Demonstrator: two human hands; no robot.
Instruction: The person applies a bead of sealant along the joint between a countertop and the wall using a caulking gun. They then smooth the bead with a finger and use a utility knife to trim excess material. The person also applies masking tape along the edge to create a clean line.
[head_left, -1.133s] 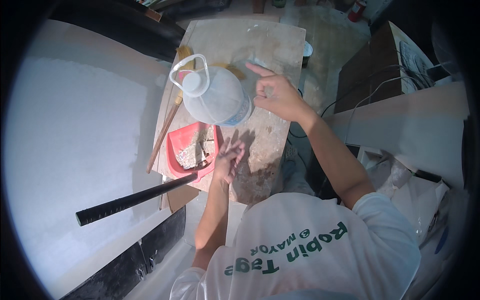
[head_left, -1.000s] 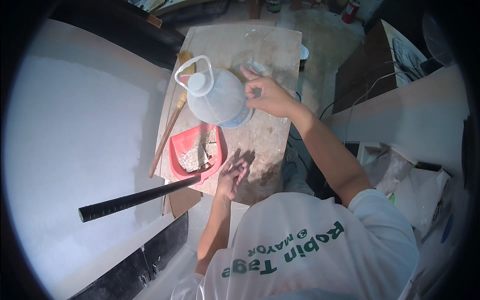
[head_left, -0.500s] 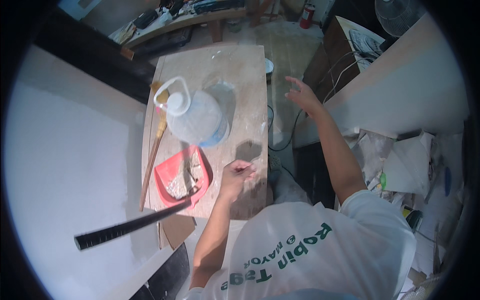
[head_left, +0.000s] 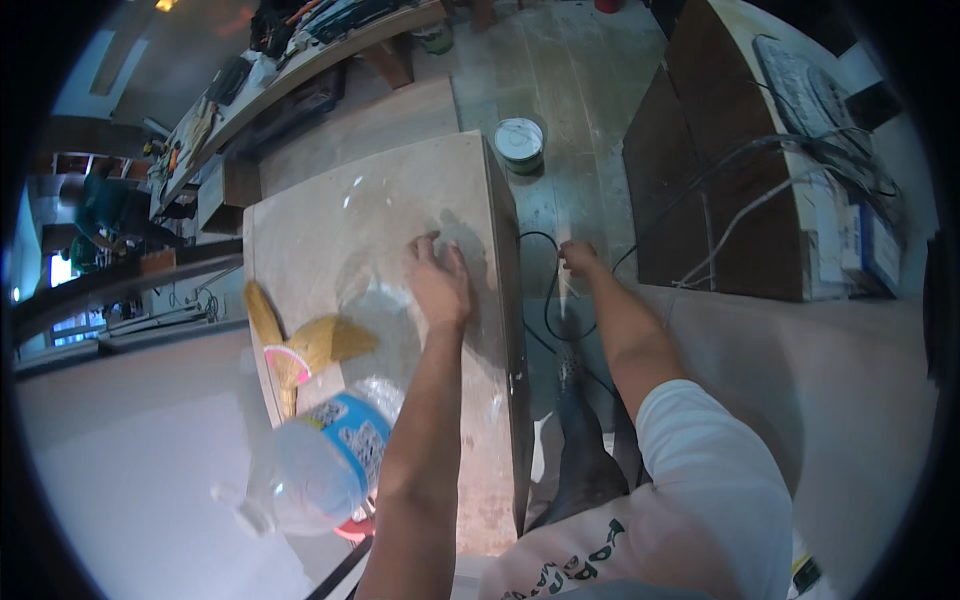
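My left hand point(head_left: 440, 282) is open over the wooden tabletop point(head_left: 300, 235), fingers a little apart, its shadow beside it. My right hand point(head_left: 577, 258) hangs past the table's right edge with fingers curled together. A pale narrow shape lies just below it, and I cannot tell whether it is held. Left of my left forearm is a large clear plastic water jug point(head_left: 318, 470) with a blue label, its capped end toward the lower left. Beyond it lies a straw broom point(head_left: 325, 342) with pink binding. The red dustpan point(head_left: 355, 529) is mostly hidden by the jug.
A black cable point(head_left: 548, 300) loops on the floor beside the table. Past it stands a white-topped paint bucket point(head_left: 520, 142). To the right is a brown cabinet point(head_left: 700, 200) with wires over it. A cluttered workbench point(head_left: 330, 70) runs along the back; a person point(head_left: 125, 215) is at far left.
The view has turned and moved forward. My left hand has gone farther up the tabletop and its fingers have opened. My right hand's fingers, spread before, are now curled.
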